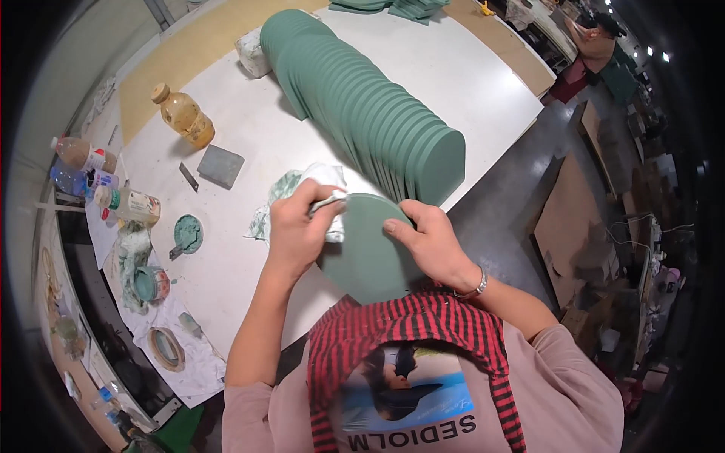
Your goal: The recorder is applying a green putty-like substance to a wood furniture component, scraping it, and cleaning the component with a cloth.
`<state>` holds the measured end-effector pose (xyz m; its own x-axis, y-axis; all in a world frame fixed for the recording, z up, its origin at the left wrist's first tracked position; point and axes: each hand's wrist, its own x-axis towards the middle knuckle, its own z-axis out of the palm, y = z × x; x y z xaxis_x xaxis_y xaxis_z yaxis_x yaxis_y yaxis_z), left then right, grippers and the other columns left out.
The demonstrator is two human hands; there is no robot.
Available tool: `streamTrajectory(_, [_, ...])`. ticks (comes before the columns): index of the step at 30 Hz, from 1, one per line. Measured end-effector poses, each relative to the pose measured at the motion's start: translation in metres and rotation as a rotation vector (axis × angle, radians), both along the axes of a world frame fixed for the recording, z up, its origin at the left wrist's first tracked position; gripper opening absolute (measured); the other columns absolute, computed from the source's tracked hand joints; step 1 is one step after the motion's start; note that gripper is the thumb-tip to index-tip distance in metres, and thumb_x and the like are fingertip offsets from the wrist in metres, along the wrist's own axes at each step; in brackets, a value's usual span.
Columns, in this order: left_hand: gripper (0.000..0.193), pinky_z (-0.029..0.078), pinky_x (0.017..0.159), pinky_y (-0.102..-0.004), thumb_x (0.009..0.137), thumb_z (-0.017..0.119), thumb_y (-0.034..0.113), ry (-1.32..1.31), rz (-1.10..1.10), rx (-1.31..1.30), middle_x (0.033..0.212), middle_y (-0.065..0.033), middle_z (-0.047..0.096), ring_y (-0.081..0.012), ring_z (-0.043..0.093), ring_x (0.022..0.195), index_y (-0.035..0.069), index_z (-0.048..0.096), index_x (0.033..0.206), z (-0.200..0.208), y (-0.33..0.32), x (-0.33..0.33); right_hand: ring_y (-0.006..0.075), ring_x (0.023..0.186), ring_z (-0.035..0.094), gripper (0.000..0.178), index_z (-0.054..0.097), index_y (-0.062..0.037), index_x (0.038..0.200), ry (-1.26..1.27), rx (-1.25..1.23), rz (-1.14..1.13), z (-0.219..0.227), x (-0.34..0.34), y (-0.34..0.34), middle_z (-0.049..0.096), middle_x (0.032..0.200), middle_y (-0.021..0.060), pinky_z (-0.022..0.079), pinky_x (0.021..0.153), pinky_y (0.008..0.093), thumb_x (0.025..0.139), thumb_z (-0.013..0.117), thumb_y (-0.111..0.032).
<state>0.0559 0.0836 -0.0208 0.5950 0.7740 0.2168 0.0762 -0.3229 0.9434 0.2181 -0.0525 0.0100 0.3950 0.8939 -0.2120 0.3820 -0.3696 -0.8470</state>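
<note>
A flat green panel with a rounded end (366, 260) is held close to my body at the table's near edge. My right hand (436, 245) grips its right edge, thumb on the face. At its upper left edge, my left hand (294, 230) pinches a white cloth stained with green (326, 177) against the rim. Part of the cloth hangs down behind that hand. Just beyond stands a long row of matching green panels (362, 90), leaning one against another. The lower end of the held panel meets my striped apron (408, 321).
On the white table (249, 98) lie a grey block (221, 166), a dark blade (189, 177) and a dish of green paste (187, 232). Several bottles, one amber (183, 117), stand leftward. A white block (252, 54) sits by the row's far end. Another person (593, 49) is at far right.
</note>
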Motion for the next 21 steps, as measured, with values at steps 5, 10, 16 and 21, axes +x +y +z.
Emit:
streamTrajectory(5, [0.013,0.051,0.06,-0.032,0.08,0.068,-0.001,0.089,-0.035,0.449,0.077,-0.0162,0.067,-0.0245,0.067,0.065,0.001,0.066,0.093,0.017,-0.006,0.022,0.0238,0.063,0.057,0.025,0.06,0.0066,0.089,-0.177,0.049,0.115,-0.003,-0.006,0.016,0.058,0.071,0.0218,0.045,0.062,0.0388,0.088,0.063,-0.018])
streamTrajectory(10, [0.009,0.047,0.055,-0.041,0.082,0.067,0.007,0.092,-0.049,0.302,0.065,-0.0165,0.059,-0.0328,0.062,0.059,0.003,0.059,0.084,0.014,-0.004,0.031,0.032,0.065,0.056,0.029,0.057,0.0066,0.084,-0.03,0.024,0.06,-0.003,-0.002,0.014,0.057,0.07,0.0244,0.045,0.064,0.0427,0.088,0.065,-0.021])
streamTrajectory(16, [0.011,0.045,0.052,-0.0378,0.086,0.065,0.005,0.119,0.182,0.048,0.063,-0.015,0.06,-0.0259,0.061,0.053,0.001,0.056,0.083,-0.019,-0.01,-0.003,0.0393,0.065,0.054,0.037,0.048,0.0064,0.077,0.016,0.014,-0.024,-0.022,0.007,0.0,0.052,0.07,0.0268,0.044,0.064,0.0448,0.088,0.066,-0.024])
streamTrajectory(21, [0.014,0.045,0.054,-0.0405,0.086,0.068,0.01,0.231,0.018,0.28,0.064,-0.019,0.058,-0.0367,0.059,0.056,0.001,0.056,0.085,0.012,0.004,0.029,0.0355,0.063,0.053,0.037,0.047,0.0069,0.077,-0.024,-0.008,0.057,-0.016,0.004,0.015,0.051,0.07,0.0261,0.044,0.063,0.0424,0.089,0.065,-0.023])
